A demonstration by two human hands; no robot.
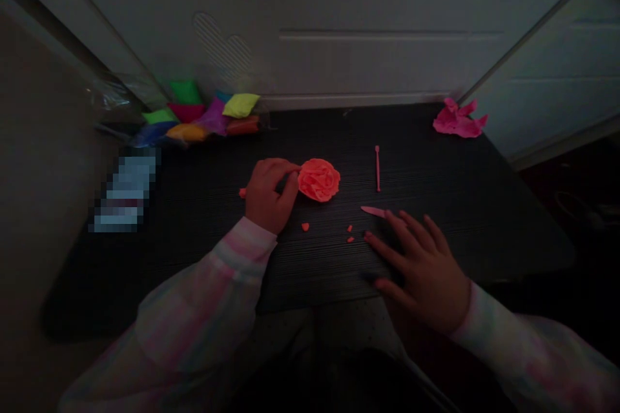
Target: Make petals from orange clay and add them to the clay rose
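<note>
Knife [372, 211] partly behind one of the hands [429, 277]

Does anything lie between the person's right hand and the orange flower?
Only small things: two orange bits lie on the dark table roughly between the right hand and the flower. The pink knife lies by the fingers, its tip slightly to one side. Nothing tall is visible there.

1 head-worn camera looks forward and down at the table [508, 213].
</note>
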